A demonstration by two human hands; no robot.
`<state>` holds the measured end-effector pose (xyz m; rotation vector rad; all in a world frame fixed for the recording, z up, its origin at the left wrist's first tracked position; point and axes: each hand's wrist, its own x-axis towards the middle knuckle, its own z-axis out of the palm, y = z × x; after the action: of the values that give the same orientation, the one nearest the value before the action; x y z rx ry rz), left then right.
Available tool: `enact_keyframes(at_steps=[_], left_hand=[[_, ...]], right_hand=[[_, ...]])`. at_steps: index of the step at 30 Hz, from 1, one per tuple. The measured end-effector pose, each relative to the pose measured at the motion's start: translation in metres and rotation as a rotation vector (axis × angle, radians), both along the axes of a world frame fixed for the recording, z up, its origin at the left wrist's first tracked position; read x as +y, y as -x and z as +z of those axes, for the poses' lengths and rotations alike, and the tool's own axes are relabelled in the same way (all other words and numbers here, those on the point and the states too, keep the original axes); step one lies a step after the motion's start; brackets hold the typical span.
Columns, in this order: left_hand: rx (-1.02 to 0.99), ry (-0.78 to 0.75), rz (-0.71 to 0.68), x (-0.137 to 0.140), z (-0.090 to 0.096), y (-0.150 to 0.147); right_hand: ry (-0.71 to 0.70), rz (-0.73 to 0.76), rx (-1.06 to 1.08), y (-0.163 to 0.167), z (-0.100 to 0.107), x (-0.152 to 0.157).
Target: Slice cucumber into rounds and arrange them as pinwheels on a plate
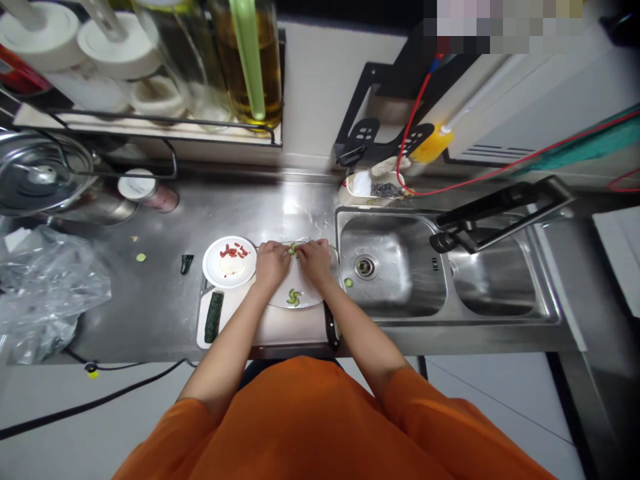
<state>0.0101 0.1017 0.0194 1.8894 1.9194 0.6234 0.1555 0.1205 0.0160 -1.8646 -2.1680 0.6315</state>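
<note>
While the far slices (292, 249) sit between the left hand (273, 264) and right hand (315, 260) at the far edge of the plate (303, 281), apply light fingertip pressure to avoid scattering them. Both hands curl inward; whether either grip pinches a slice cannot be told. Avoid brushing the near slices (293, 297).

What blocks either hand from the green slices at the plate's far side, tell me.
Nothing visible: the green slices sit right at the fingertips of the left hand and right hand. The other slices lie apart on the plate, nearer the person.
</note>
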Motion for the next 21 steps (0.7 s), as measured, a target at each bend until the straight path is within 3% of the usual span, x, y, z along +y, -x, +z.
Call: enact_keyframes(at_steps=[10,21], left_hand=[[-0.01,0.069,-0.03,0.008,-0.006,-0.01],[-0.023,0.021,-0.035,0.01,-0.01,-0.008]], right_hand=[[0.022,0.038,-0.049,-0.001,0.001,0.002],[0.034,0.032,-0.047,0.0,0.002,0.001]])
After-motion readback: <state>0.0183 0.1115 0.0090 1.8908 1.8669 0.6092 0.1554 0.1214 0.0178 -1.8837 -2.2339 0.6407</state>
